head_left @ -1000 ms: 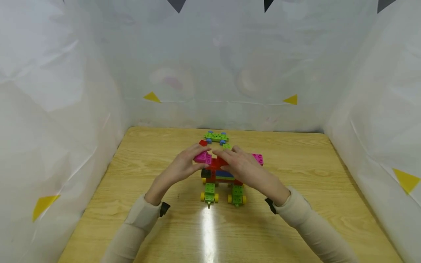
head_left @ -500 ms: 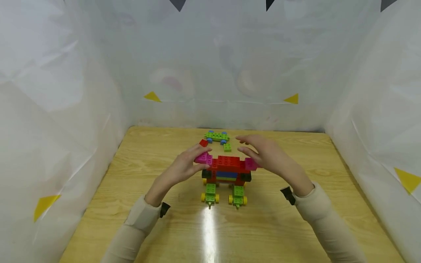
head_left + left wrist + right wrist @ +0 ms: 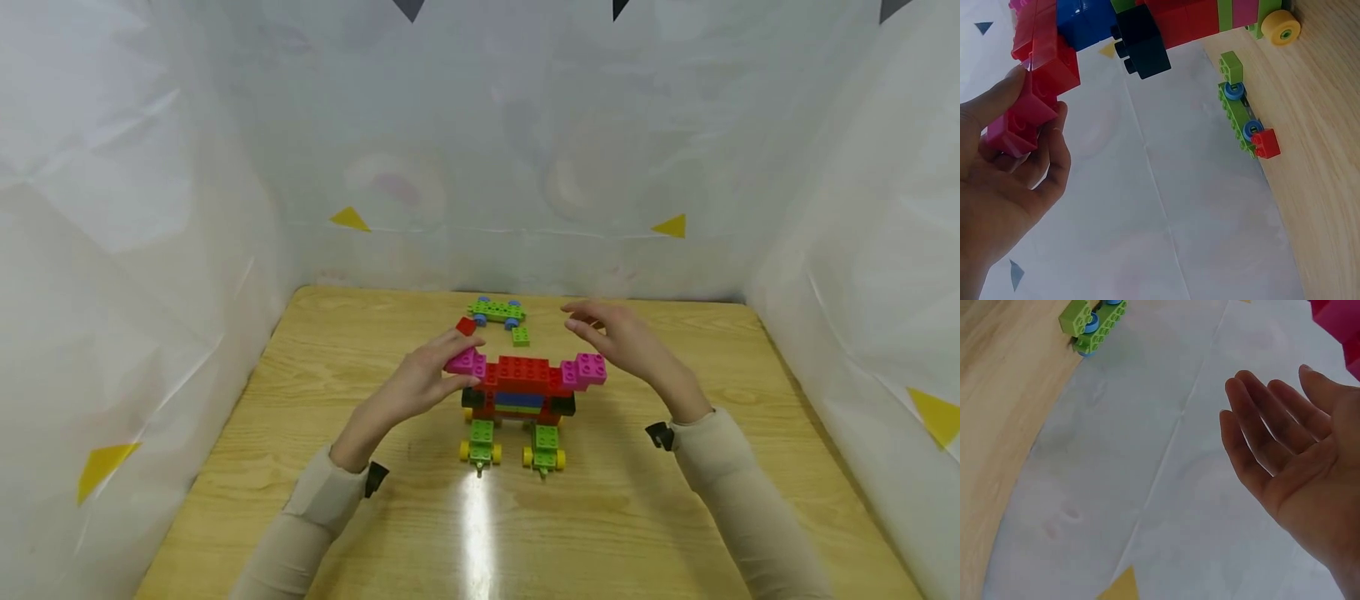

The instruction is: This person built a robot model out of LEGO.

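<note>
A toy-brick model with a red top, blue and black bricks and pink side arms stands on green wheeled bases with yellow wheels. My left hand grips the pink bricks at the model's left end, thumb on one side and fingers on the other in the left wrist view. Beyond the model's right end, my right hand hangs in the air with loosely bent fingers and nothing in it. The right pink bricks are just beside it, apart from the fingers.
Behind the model lies a green wheeled base with blue wheels. A loose green brick and a red brick are near it. White sheeting encloses the wooden table at the back and sides.
My right hand has left the model's red top and moved right, past the right pink bricks, uncovering them. The left hand has kept its grip on the left pink bricks.
</note>
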`<state>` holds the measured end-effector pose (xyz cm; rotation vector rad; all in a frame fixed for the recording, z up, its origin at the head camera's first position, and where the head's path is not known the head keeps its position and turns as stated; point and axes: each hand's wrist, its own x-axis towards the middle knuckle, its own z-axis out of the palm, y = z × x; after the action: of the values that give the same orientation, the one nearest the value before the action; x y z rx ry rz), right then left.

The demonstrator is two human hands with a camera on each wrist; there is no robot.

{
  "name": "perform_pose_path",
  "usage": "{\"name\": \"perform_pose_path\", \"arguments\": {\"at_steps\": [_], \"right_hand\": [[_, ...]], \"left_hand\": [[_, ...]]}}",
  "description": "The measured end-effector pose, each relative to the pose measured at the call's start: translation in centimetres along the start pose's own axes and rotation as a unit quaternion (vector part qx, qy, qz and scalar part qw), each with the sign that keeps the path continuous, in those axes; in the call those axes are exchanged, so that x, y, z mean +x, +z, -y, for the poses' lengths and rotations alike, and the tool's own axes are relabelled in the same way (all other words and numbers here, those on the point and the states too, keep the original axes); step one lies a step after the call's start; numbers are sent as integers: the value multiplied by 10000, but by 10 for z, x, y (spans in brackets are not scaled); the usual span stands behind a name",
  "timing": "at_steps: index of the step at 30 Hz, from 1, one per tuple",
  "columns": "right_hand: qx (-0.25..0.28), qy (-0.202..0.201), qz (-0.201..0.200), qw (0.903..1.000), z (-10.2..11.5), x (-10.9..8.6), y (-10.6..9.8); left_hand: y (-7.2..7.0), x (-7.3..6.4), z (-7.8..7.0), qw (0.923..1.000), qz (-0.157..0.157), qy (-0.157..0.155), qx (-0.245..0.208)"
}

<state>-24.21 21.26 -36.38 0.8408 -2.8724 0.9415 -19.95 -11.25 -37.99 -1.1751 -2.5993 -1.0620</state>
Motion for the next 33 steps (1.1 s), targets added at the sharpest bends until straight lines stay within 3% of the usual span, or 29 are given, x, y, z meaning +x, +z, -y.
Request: {"name": "perform_pose_path", "arguments": {"at_steps": [7,13,15,18,21,24,28,33], "right_hand": [[204,41,-25,9998,-23,8,16],[221,232,85,9994,-45,7,42],[353,282,159,9989,-48,5,49],[565,310,250,9976,-48,3,58],[736,305,284,9964,-47,2,62],[847,373,340,9951,-47,2,67],[1008,379,393,9934,-51,1,76],[1479,-266,486,9875,-49,-11,79]], "left_hand": [[-1,-3,-1,9999,51,-157,-18],[-1,-7,-2,9999,-15,77,-84],[-1,-9,0,9997,38,81,-244],[-5,-10,5,9973,134,-203,-691],[-10,-5,20,9919,26,-698,-1062],[-7,5,45,9875,-136,-1176,-1038],[15,22,89,9864,-56,-1550,-538],[50,45,128,9759,434,-2137,-26]]}}
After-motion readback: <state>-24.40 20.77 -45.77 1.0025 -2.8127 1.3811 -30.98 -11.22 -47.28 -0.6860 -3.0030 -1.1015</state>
